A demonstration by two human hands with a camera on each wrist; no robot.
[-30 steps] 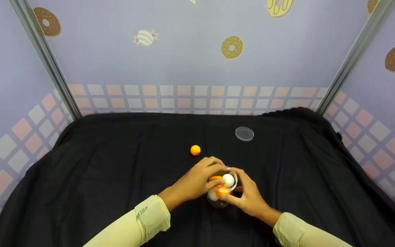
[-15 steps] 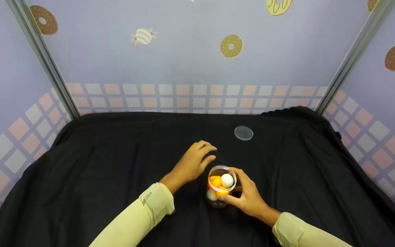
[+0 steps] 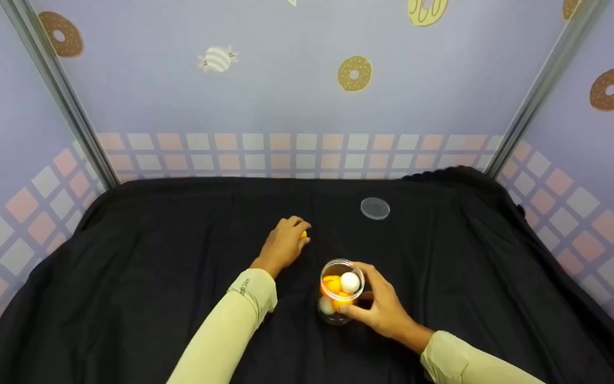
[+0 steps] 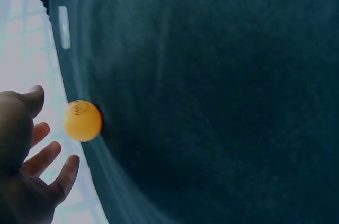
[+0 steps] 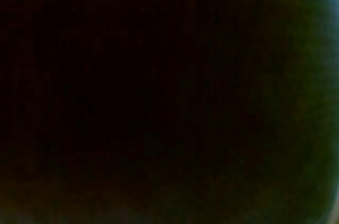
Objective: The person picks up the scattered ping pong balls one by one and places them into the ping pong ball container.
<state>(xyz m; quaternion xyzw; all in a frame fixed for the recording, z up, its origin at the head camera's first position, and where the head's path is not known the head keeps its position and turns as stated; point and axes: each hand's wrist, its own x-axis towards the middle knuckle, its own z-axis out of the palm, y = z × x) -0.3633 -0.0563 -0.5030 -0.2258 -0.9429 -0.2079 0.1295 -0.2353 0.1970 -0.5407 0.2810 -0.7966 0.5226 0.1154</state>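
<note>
My left hand (image 3: 284,242) reaches over an orange ping-pong ball (image 4: 83,121) on the black cloth. The left wrist view shows its thumb and fingers (image 4: 64,179) spread, with a gap between them and the ball. In the head view that hand hides most of the ball. My right hand (image 3: 384,304) grips the side of a clear plastic jar (image 3: 334,320), which stands upright without its lid. Inside are several orange and white ping-pong balls, a white ball (image 3: 350,282) near the top. The right wrist view is almost wholly dark.
A clear round lid (image 3: 375,208) lies flat on the black cloth (image 3: 179,298) behind the jar. The cloth covers the table. Patterned walls (image 3: 280,96) stand at the back and both sides.
My left hand has left the jar's mouth and moved away and leftward to the loose orange ball. My right hand keeps its grip on the jar.
</note>
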